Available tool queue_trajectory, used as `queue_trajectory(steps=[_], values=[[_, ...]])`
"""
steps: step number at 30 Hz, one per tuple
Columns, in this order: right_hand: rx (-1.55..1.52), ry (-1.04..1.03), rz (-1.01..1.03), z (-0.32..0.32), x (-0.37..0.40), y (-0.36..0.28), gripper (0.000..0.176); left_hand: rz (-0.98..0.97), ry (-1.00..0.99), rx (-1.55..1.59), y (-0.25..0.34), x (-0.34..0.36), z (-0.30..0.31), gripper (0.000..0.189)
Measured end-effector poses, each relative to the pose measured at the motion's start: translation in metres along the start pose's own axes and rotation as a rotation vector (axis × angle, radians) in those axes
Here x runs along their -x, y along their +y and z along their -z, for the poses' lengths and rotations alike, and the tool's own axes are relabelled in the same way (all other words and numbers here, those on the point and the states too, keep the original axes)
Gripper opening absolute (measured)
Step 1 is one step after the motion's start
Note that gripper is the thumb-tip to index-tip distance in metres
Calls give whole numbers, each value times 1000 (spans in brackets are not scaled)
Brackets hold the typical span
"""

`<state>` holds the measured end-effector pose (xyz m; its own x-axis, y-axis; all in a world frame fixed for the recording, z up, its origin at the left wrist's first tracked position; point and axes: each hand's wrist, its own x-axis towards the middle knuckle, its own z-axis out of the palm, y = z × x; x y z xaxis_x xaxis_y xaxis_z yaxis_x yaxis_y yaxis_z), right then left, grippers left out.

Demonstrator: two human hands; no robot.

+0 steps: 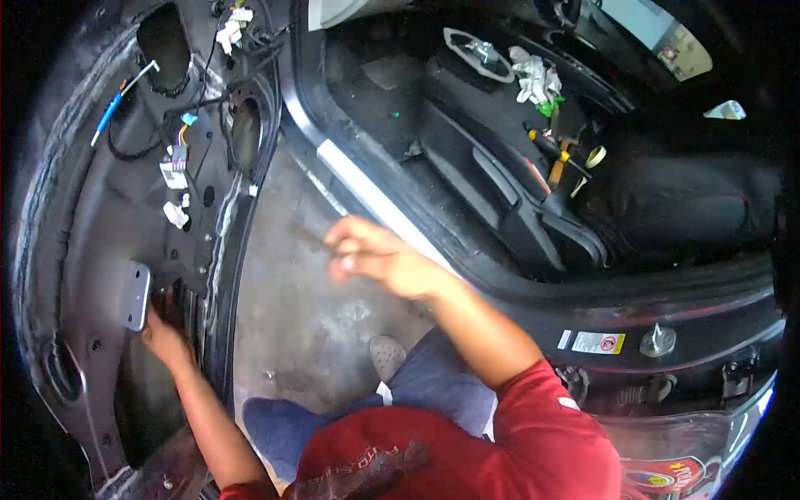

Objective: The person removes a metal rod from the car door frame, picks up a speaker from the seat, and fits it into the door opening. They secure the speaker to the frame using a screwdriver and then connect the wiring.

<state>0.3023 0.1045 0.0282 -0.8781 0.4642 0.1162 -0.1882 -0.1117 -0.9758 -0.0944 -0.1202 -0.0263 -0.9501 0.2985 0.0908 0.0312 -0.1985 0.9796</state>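
My left hand (167, 337) reaches into an opening in the stripped door panel (92, 283). It is beside the lower edge of a flat grey plate (137, 296) with small holes; whether it grips the plate cannot be seen, as its fingers are partly hidden in shadow. My right hand (379, 260) hovers over the floor between door and car body, smeared by motion. Its fingers are curled together, and a faint dark streak runs out past them, too blurred to name.
Wiring with white connectors (173, 175) hangs on the door, near a blue-handled hooked tool (110, 115). On the seat lie a speaker (479, 54), a crumpled white glove or cloth (536, 79), hand tools (554, 154) and a yellow tape roll (595, 157). The door sill (375, 200) runs at my right.
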Motion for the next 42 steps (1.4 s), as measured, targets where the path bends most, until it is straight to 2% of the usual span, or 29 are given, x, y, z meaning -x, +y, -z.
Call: queue_trajectory(steps=[1,2,3,5,6,8,10,11,12,13,14,16,17,19,20,21,22,23,25,27,28,30,31,33,36,38,39,41,42], values=[[152,102,-50,20,12,-23,34,-3,-5,16,2,5,-4,45],[103,203,6,40,21,-40,37,-14,17,-5,8,13,-11,46],[245,295,131,61,26,-57,35,-28,44,-21,11,19,-17,47],[604,663,145,87,32,-109,26,-26,-15,-151,12,33,-15,51],[569,811,165,109,32,-126,21,-183,-31,-465,14,49,-11,49],[666,1101,190,174,27,-146,17,-335,-41,-776,40,85,-22,48],[773,1262,211,238,19,-159,18,-105,-586,-978,122,134,-39,46],[786,1314,261,256,9,-165,14,-230,-773,-913,151,147,-49,46],[773,1315,208,270,1,-173,16,-455,-989,-893,180,156,-64,47],[962,1290,125,301,-7,-179,20,-509,-1164,-734,197,158,-78,47],[1176,1259,-43,329,-18,-184,39,-472,-1275,-715,223,170,-95,46],[1428,1348,-63,330,-44,-187,44,-780,-1366,-798,246,189,-123,45],[1287,1263,-222,343,-54,-196,46,-875,-1371,-837,251,196,-137,45],[1540,1342,-239,375,-71,-201,48,-989,-1334,-903,248,210,-159,44],[1420,1317,-199,421,-80,-200,49,-1026,-1319,-935,247,214,-169,44],[1499,1309,-240,404,-80,-206,51,-1057,-1305,-957,247,217,-177,44],[1546,1285,-325,390,-84,-213,52,-1068,-1300,-968,245,220,-182,44],[1638,1303,-270,376,-86,-213,47,-1073,-1295,-984,245,220,-184,44],[1684,1240,-365,394,-96,-218,52,-1068,-1294,-1009,245,222,-188,43],[1531,1248,-363,411,-101,-216,54,-1058,-1289,-1022,245,223,-189,43],[1670,1211,-365,413,-104,-216,55,-1050,-1288,-1034,245,222,-190,43],[1652,1115,-461,437,-110,-220,60,-1034,-1278,-1054,244,219,-189,42],[1708,1053,-360,468,-113,-213,57,-1020,-1267,-1066,244,218,-188,42],[1771,1032,-430,467,-115,-215,55,-1001,-1254,-1086,246,217,-185,42],[1673,1096,-383,468,-100,-216,61,-995,-1240,-1092,249,219,-193,41],[1611,1100,-291,511,-105,-212,63,-981,-1224,-1122,252,223,-191,41],[1586,1123,-182,486,-108,-207,52,-974,-1200,-1129,253,222,-187,41],[1776,1040,-234,472,-112,-211,51,-933,-1195,-1130,253,221,-186,40],[1714,1084,-249,480,-109,-211,51,-928,-1199,-1130,255,219,-190,40]])
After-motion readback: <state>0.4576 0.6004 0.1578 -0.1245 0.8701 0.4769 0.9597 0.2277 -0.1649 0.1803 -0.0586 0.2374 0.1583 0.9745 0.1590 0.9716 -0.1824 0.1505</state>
